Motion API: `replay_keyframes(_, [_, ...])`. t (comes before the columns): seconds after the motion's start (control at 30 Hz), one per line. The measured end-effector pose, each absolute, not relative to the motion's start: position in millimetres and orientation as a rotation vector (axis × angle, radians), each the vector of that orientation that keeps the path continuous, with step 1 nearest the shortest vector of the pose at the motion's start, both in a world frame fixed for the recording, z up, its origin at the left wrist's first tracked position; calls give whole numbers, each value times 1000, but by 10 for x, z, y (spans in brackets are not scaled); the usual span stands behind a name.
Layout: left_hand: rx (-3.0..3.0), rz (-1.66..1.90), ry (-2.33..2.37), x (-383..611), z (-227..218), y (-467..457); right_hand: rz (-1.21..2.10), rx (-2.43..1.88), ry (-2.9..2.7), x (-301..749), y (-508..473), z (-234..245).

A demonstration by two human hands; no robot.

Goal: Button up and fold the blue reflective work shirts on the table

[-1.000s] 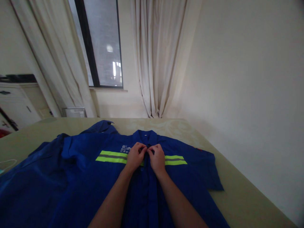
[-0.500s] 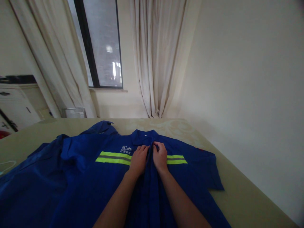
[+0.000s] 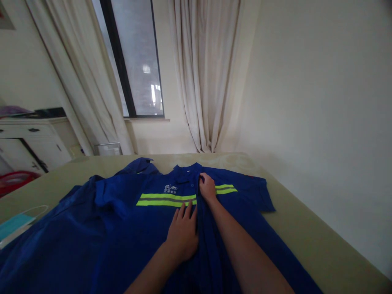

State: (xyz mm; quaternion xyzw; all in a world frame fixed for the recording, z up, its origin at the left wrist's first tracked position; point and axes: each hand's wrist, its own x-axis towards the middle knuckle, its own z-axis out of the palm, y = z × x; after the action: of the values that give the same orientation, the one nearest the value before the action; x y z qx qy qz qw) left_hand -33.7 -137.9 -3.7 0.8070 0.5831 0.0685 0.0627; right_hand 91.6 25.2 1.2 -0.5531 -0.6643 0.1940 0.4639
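A blue work jacket [image 3: 147, 228] with a yellow-green reflective stripe and a white chest logo lies front up, its collar at the far end. My left hand [image 3: 183, 232] rests on its front below the stripe, fingers stretched out and apart. Higher up, near the collar, my right hand [image 3: 207, 187] pinches the edge of the jacket's front opening and holds it raised a little. A button shows on the chest just left of that hand. Another dark blue garment [image 3: 55, 232] lies partly beside and under the jacket on the left.
The cloth-covered table [image 3: 294, 220] meets a bare wall on the right. A light-blue face mask [image 3: 15, 225] lies at the left edge. Beyond stand a white cabinet [image 3: 45, 139], a red basin [image 3: 18, 179], and curtains [image 3: 205, 81] beside a window.
My left hand has let go of the front opening, moved down and spread on the cloth. My right hand keeps its pinch, slightly higher. The view has turned left, bringing the mask and basin into sight.
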Motion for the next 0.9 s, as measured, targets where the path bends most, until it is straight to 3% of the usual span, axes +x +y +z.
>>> replay_keyframes(0.33, [2484,216,1856,-352,-62,-1098,714,-1183,-1580,961,133,55])
replay_keyframes(0.5, [2537,172,1790,-413,-35,-758,806,-1107,-1764,1207,-551,286])
replay_keyframes(0.7, [2506,316,1852,-414,77,-451,583,-1024,-2383,1867,-1950,-6])
replay_keyframes(0.8, [2472,425,1910,-378,157,-421,429,-1099,-2465,2073,-2193,-276])
replay_keyframes(0.9, [2462,453,1914,-352,197,-488,468,-1173,-2461,2094,-2160,-237])
